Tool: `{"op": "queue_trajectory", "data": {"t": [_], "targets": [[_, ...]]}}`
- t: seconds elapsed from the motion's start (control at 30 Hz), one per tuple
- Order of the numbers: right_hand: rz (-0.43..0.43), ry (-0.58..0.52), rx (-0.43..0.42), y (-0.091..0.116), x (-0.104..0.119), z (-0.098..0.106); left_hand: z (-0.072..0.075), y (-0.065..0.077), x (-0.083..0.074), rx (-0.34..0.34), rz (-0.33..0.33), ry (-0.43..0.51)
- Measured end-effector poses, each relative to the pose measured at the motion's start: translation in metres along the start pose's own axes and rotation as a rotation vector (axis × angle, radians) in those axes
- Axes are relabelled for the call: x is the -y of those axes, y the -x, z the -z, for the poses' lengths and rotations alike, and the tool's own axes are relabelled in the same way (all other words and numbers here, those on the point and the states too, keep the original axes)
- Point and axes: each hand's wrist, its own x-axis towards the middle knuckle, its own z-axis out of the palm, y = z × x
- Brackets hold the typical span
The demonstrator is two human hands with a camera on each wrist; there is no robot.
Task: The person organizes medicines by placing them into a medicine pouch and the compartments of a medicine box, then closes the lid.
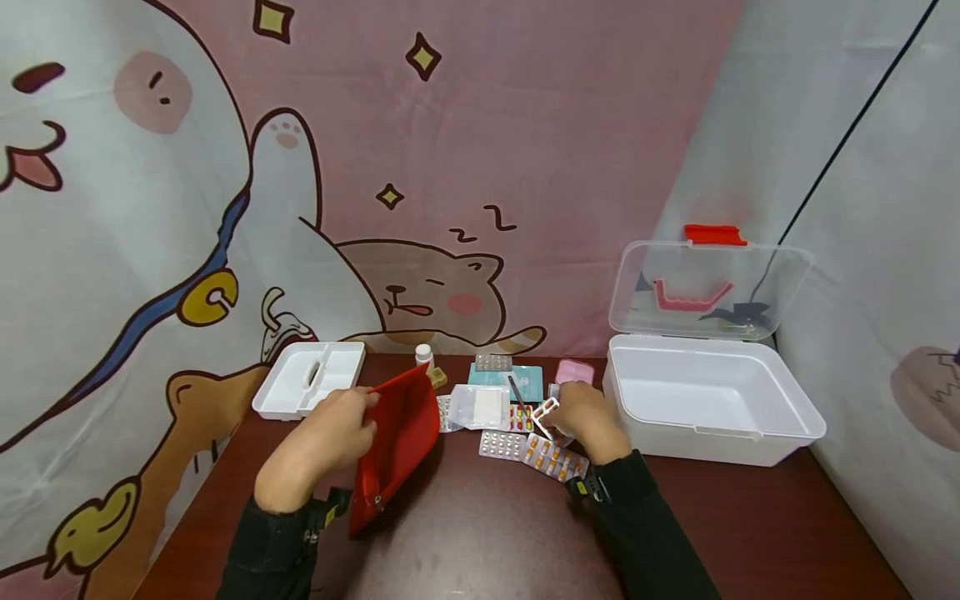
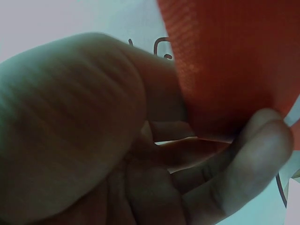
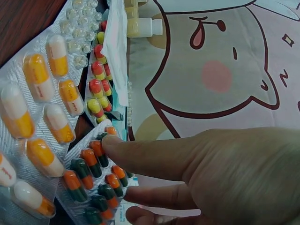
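My left hand (image 1: pixel 337 429) grips the upper edge of a red zip pouch (image 1: pixel 399 433), which stands tilted on the table with its mouth open. Close up in the left wrist view, the fingers curl against the red fabric (image 2: pixel 234 61). My right hand (image 1: pixel 588 414) pinches a blister pack of orange and green capsules (image 3: pixel 96 159), thumb on its capsule side. Beside it lies a blister pack of orange and white capsules (image 1: pixel 555 457). Near these are a blister pack of clear round blisters (image 1: pixel 501 445) and one of red and yellow capsules (image 1: pixel 520 417).
A white lidded box (image 1: pixel 712 400) stands open at the right, a white compartment tray (image 1: pixel 281 392) at the left. Between them are a small white bottle (image 1: pixel 424 356), a teal packet (image 1: pixel 529 382), a white dressing packet (image 1: pixel 480 407), tweezers (image 1: pixel 516 390) and a pink case (image 1: pixel 575 371).
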Motion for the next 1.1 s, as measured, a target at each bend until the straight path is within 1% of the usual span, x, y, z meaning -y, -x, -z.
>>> {"op": "queue_trajectory", "data": {"t": [0.03, 0.2, 0.33, 0.43, 0.6, 0.73, 0.83, 0.9, 1.0, 1.1], "targets": [[0.003, 0.001, -0.005, -0.001, -0.001, -0.001, 0.000, 0.000, 0.000, 0.002, 0.004, 0.003], [0.034, 0.007, -0.045, -0.003, -0.005, -0.002, 0.000, 0.000, -0.002, 0.006, -0.016, 0.002], [0.059, -0.016, -0.074, -0.001, -0.006, 0.000, -0.001, 0.000, -0.002, 0.006, -0.026, 0.007], [0.086, -0.049, -0.127, 0.004, -0.002, 0.005, -0.002, 0.000, -0.002, 0.007, -0.026, 0.015], [0.169, -0.132, -0.259, 0.013, 0.010, 0.020, -0.002, 0.000, -0.002, 0.007, -0.025, 0.017], [0.212, -0.246, -0.310, 0.022, 0.021, 0.031, -0.003, 0.000, -0.002, 0.005, -0.026, 0.011], [0.237, -0.361, -0.315, 0.028, 0.030, 0.037, -0.003, 0.000, -0.003, 0.001, -0.030, 0.004], [0.245, -0.447, -0.293, 0.032, 0.037, 0.039, -0.003, -0.001, -0.003, -0.001, -0.033, 0.000], [0.254, -0.573, -0.230, 0.038, 0.049, 0.039, -0.002, -0.002, -0.004, -0.005, -0.033, -0.004], [0.253, -0.667, -0.151, 0.043, 0.063, 0.037, -0.002, -0.002, -0.005, -0.002, -0.027, 0.001]]}}
